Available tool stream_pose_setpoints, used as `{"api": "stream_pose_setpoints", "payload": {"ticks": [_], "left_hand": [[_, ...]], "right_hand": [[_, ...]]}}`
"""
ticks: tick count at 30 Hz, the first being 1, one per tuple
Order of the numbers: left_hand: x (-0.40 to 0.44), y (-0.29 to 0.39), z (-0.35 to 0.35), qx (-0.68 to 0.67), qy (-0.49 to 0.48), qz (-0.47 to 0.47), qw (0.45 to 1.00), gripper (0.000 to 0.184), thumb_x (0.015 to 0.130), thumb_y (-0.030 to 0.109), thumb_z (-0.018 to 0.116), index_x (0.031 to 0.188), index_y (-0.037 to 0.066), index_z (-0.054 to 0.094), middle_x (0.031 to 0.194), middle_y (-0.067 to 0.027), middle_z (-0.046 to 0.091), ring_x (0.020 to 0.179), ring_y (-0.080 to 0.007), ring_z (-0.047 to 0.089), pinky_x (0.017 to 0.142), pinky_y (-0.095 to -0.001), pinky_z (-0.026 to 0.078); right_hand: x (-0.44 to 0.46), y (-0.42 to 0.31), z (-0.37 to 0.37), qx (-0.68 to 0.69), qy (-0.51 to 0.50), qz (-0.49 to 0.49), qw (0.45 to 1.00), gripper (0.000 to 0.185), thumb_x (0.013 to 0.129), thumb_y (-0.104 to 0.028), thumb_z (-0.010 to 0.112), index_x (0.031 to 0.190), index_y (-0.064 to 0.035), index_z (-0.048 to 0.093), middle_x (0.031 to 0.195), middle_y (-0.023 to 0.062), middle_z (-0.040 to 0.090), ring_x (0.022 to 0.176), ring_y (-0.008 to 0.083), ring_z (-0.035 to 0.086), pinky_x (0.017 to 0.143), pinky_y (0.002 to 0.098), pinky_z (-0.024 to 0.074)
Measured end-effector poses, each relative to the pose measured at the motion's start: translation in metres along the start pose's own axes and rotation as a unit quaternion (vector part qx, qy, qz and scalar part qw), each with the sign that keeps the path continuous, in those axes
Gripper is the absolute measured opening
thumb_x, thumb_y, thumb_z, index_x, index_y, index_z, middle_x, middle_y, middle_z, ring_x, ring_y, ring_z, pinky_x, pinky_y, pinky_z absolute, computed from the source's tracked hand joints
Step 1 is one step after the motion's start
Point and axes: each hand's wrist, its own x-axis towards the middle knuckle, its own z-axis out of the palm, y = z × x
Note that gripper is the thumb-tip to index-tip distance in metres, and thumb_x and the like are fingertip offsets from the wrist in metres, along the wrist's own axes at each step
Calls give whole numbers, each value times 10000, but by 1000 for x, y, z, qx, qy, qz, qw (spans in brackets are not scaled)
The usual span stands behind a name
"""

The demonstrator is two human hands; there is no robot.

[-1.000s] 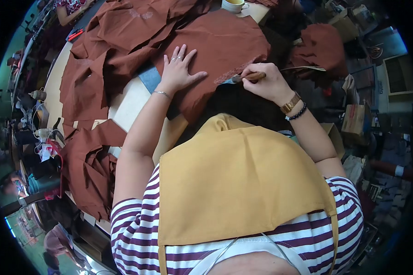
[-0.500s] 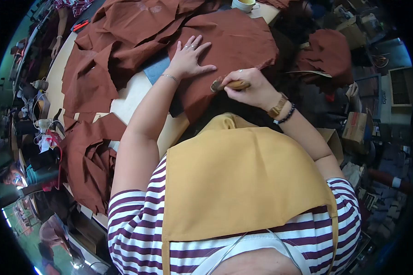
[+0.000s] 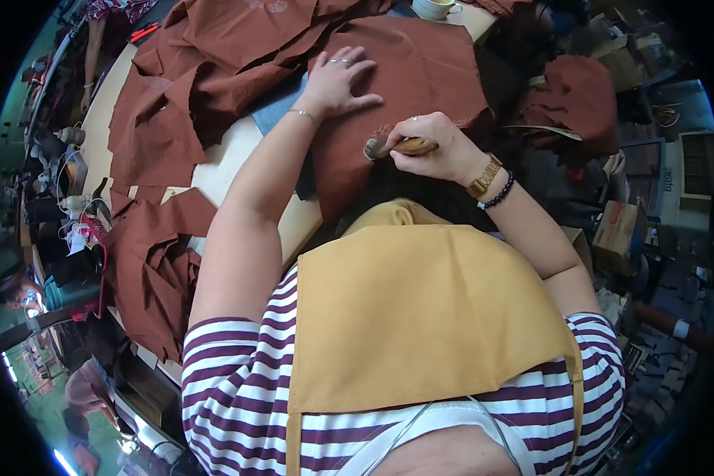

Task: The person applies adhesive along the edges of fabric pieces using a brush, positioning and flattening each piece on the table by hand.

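A reddish-brown piece of leather or cloth (image 3: 428,67) lies flat over the table in front of me. My left hand (image 3: 341,82) rests on its left part with the fingers spread. My right hand (image 3: 436,149) grips a brush (image 3: 412,146) by its wooden handle. The brush's bristle end touches or hovers just over the lower part of the piece; I cannot tell which. Pale marks show on the surface just above the brush tip. Beneath the piece, a blue-grey sheet (image 3: 274,117) sticks out on the left.
More reddish-brown material (image 3: 155,119) lies heaped at the left. A cup (image 3: 434,9) stands at the table's far edge, and red-handled scissors or a similar tool (image 3: 144,32) lie at the upper left. Another brown bundle (image 3: 567,103) and boxes (image 3: 617,228) are at the right. Other people are at the left.
The view has shifted slightly. My left hand has moved a little up the piece and its fingers are less stretched. The brush stays near the lower edge, where pale marks now show.
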Motion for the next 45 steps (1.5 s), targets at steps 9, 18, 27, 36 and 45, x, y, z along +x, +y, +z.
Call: {"api": "stream_pose_setpoints", "payload": {"ticks": [9, 18, 27, 36, 45], "left_hand": [[-28, 22, -7, 63, 55, -299, 951, 1073, 733, 803, 549, 1433, 7, 381, 1437, -241, 420, 1341, -412, 379, 1062, -562, 326], [-28, 19, -12, -41, 39, -228, 972, 419, 852, 407, 663, 1138, 108, 595, 944, -131, 687, 930, -329, 633, 846, -468, 435], [91, 1, -110, -547, 275, -172, 772, 281, 1005, 277, 502, 1075, 5, 498, 949, -78, 544, 889, -154, 489, 820, -325, 451], [-8, -224, -199, -298, 749, -162, 569, 258, 1013, 142, 462, 1221, 3, 401, 1221, -142, 501, 1097, -221, 552, 976, -340, 447], [-133, -197, -72, -330, 587, -500, 545, 509, 939, 133, 588, 1323, -76, 328, 1322, -202, 472, 1161, -278, 527, 1000, -383, 444]], "right_hand": [[-10, -12, -29, 24, -61, 125, 990, 133, 754, -63, 710, 875, -19, 676, 760, 80, 682, 682, 131, 651, 636, 268, 508], [-64, 18, -84, 198, 191, 258, 926, 130, 875, -72, 691, 974, 9, 668, 849, 36, 663, 713, 71, 603, 650, 203, 509], [-112, 39, -116, 249, 360, 279, 855, 154, 880, -69, 670, 1026, -26, 650, 993, 52, 674, 772, 81, 627, 730, 244, 571], [-114, 38, -125, 229, 359, 230, 875, 165, 906, -77, 653, 1058, -18, 627, 1012, 54, 668, 757, 78, 639, 734, 251, 580], [-70, 45, -121, 247, 292, 207, 900, 166, 892, -68, 665, 1043, -2, 647, 1017, 62, 673, 819, 96, 643, 742, 237, 574]]}}
